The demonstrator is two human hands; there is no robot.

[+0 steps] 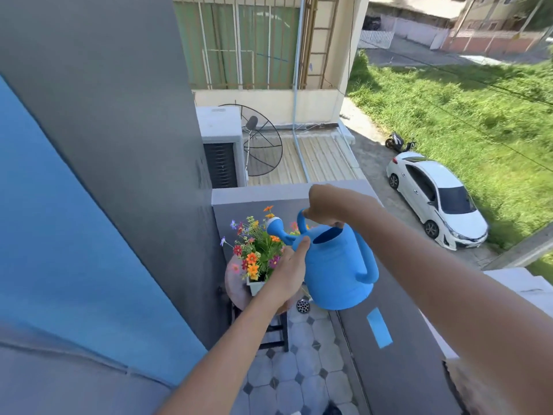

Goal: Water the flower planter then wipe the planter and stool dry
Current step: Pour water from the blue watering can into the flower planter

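Note:
A blue watering can [338, 265] hangs in the air over the balcony corner, its white-tipped spout [273, 226] reaching above the flowers. My right hand [324, 205] grips the can's top handle. My left hand [288, 272] lies with straight fingers against the can's left side near the spout base. Below stands a pale planter [254, 285] full of orange, red and purple flowers [257, 250]. It sits on a round stool [232, 277] with dark legs, partly hidden by my left hand.
A grey parapet wall [389, 339] with a blue tape patch runs along the right. A grey and blue wall closes the left. The floor has pale tiles [299, 369] and a drain [302, 305]. Far below are a white car and grass.

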